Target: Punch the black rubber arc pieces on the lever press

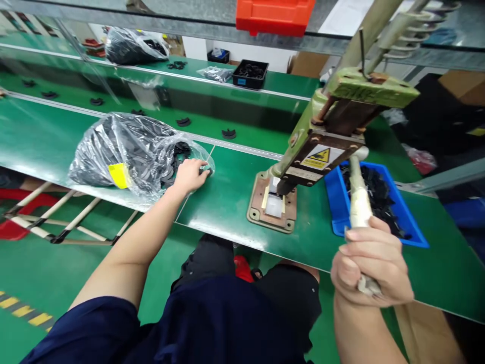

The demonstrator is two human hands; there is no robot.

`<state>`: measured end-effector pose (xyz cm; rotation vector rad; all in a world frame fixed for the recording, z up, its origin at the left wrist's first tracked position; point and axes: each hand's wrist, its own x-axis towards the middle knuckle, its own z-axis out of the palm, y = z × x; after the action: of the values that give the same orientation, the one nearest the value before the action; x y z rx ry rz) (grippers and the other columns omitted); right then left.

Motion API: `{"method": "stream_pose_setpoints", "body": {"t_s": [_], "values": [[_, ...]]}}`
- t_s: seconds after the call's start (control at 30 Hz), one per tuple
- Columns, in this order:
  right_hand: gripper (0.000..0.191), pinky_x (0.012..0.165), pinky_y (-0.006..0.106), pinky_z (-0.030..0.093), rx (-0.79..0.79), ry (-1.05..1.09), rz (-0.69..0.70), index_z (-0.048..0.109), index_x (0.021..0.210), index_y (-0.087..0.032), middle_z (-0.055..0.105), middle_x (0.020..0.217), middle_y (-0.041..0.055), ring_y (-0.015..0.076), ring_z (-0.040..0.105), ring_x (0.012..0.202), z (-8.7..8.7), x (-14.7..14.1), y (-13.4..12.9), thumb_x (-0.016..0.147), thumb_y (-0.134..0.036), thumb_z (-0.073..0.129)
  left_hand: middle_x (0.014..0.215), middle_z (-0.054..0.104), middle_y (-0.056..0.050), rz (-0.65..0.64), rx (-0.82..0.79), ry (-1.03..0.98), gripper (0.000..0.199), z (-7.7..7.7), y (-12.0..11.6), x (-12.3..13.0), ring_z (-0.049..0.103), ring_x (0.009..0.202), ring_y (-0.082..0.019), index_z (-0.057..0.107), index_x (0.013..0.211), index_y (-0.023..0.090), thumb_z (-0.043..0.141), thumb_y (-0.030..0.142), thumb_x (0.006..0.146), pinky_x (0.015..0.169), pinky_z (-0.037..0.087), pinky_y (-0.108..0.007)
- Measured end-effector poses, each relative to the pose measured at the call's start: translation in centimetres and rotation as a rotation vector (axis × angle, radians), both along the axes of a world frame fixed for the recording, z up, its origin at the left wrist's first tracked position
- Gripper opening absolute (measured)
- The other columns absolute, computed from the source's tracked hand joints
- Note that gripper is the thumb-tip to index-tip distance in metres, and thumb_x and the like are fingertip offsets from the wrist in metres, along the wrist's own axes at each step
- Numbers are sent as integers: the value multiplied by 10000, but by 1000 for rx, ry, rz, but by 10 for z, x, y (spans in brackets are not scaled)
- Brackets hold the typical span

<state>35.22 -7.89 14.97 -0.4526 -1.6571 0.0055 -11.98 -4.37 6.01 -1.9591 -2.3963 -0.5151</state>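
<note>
My left hand (pixel 190 175) is at the mouth of a clear plastic bag (pixel 113 136) full of black curved parts. Its thumb and forefinger close on a small black plastic part (pixel 205 172) at the bag's edge; the fingers hide most of it. More loose black parts (pixel 182 149) spill toward the opening. My right hand (pixel 373 265) is wrapped round the pale, tape-covered press lever (pixel 359 202). This lever belongs to a green hand press (pixel 316 136), which bears a yellow warning label. Under the ram, a light-coloured fixture (pixel 274 205) sits on the press base (pixel 271 222).
Right of the press stands a blue bin (pixel 411 222) of black pieces. Behind the bench runs a green conveyor belt (pixel 206 129) with several spaced black curved parts. A black bin (pixel 250 74) stands farther back. An orange bin (pixel 275 15) hangs above on the metal shelf.
</note>
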Motion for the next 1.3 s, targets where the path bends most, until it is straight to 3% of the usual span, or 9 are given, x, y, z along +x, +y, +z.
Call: {"method": "stream_pose_setpoints", "body": {"t_s": [0.07,0.17,0.33,0.5,0.63,0.8,0.93,1.1,1.3], "values": [[275,989,594,608,15,38,10,580,591,-269,676,639,-48,213,731,737,-2,-2,2,795,-337,751,1369,723,-129,48,-87,52,491,3,-5,-28,589,1302,-357,722,1348,202,642,495,962,1105,449,-467],[276,982,591,608,30,50,11,574,596,-269,667,625,-50,205,718,715,-3,-3,3,790,-338,758,1427,703,-116,17,-187,83,565,6,-5,-43,549,1358,-372,710,1392,229,642,568,946,1115,429,-474],[242,972,609,608,24,23,-8,572,609,-267,666,626,-47,215,726,731,-1,-2,2,774,-293,747,1420,713,-111,-134,-274,157,554,9,9,-23,534,1361,-399,737,1363,283,662,608,921,1109,386,-528],[238,971,601,609,16,8,-5,584,610,-263,669,640,-47,215,735,745,0,-2,1,782,-302,745,1247,767,-193,-219,-305,297,445,15,18,-9,644,1248,-388,809,1167,175,569,499,979,1083,416,-511],[245,1020,571,605,0,11,11,580,633,-248,667,666,-51,188,734,772,3,-6,-4,823,-291,729,1139,790,-202,-200,-193,137,368,21,14,1,722,1152,-361,794,1063,139,523,378,995,1041,495,-459],[217,1039,559,595,12,-15,7,580,682,-217,662,707,-49,171,725,822,7,-9,-8,862,-242,699,838,789,-80,-69,-96,-769,292,22,9,66,772,733,-222,644,979,187,621,477,1007,724,607,-328],[203,1035,566,586,15,-20,21,583,706,-212,666,725,-43,173,716,833,8,-10,-10,878,-236,688,660,715,-20,-183,-243,-1273,404,21,12,141,729,587,-164,543,931,195,716,558,971,586,596,-261],[202,1058,557,584,1,-23,27,586,724,-222,663,735,-49,163,712,846,7,-9,-11,897,-263,680,625,697,-5,-274,-366,-1254,348,23,32,191,698,540,-134,563,942,179,794,439,949,543,564,-221],[209,1059,540,595,4,-33,-9,575,724,-257,651,727,-75,151,718,841,5,-9,-10,902,-318,665,597,690,-4,-276,-433,-1119,305,22,52,202,649,476,-118,555,943,192,783,393,961,491,509,-203]]}}
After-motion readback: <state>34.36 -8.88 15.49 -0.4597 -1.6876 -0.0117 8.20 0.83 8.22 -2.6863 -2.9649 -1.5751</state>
